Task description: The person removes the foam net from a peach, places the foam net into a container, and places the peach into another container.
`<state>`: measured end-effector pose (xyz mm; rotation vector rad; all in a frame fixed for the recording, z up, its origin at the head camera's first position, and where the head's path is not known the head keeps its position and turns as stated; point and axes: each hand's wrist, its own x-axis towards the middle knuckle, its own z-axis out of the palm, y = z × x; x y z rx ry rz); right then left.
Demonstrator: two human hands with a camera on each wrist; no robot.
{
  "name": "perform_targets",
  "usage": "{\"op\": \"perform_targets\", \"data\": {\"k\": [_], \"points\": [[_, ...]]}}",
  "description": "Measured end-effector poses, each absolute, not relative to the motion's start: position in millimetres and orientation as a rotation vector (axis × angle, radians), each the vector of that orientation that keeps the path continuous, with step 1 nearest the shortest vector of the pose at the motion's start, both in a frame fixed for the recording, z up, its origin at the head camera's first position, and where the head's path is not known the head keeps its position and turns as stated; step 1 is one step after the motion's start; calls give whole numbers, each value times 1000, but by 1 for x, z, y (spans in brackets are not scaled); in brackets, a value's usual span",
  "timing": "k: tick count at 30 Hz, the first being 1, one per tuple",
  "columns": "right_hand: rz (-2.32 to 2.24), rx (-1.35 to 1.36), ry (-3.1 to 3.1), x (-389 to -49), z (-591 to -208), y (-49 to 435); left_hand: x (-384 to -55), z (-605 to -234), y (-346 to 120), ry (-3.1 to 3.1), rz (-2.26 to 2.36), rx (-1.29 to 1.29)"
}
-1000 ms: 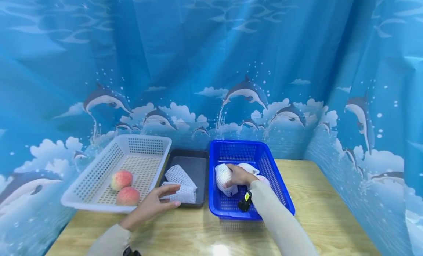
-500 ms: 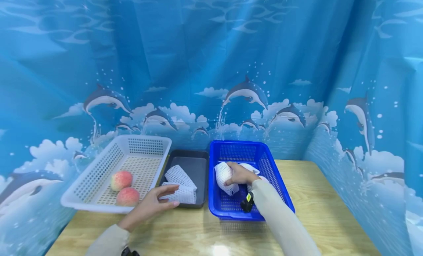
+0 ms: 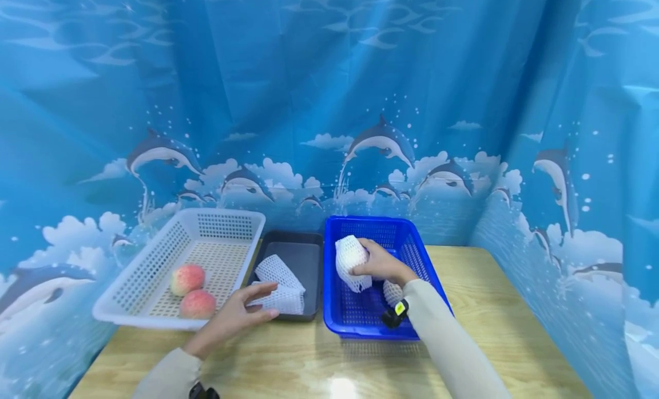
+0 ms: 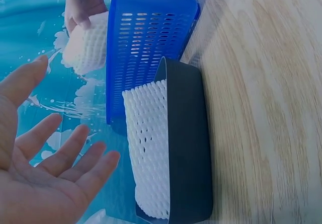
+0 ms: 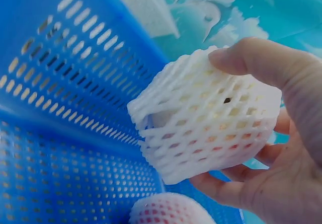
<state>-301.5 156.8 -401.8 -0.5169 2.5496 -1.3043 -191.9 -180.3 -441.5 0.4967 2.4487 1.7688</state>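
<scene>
Tabletop of wood, blue basket, dolphin curtain

Bright, fairly even light fills the head view. On the wood-grain tabletop, nearer the wearer than the grip of the right hand on the foam-netted peach, a white glare spot burns out the grain; a soft shadow lies under the blue plastic basket below the grip. Behind the grip, the dolphin-print curtain darkens in its folds. The left wrist view shows the gripped fruit washed out; the right wrist view is slightly hazy.
</scene>
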Motion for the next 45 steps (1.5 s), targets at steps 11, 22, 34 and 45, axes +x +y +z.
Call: {"op": "perform_targets", "data": {"k": [11, 22, 34, 45], "points": [[-1513, -510, 2462, -265, -386, 148, -190, -446, -179, 2488, 1792, 404], [-1656, -642, 2370, -241, -391, 126, -187, -454, -181, 2514, 1875, 429], [-1640, -739, 2364, -221, -399, 88, -178, -459, -183, 2513, 1915, 392], [-1574, -810, 2526, -197, -420, 44, -169, -471, -184, 2466, 1942, 353]]}}
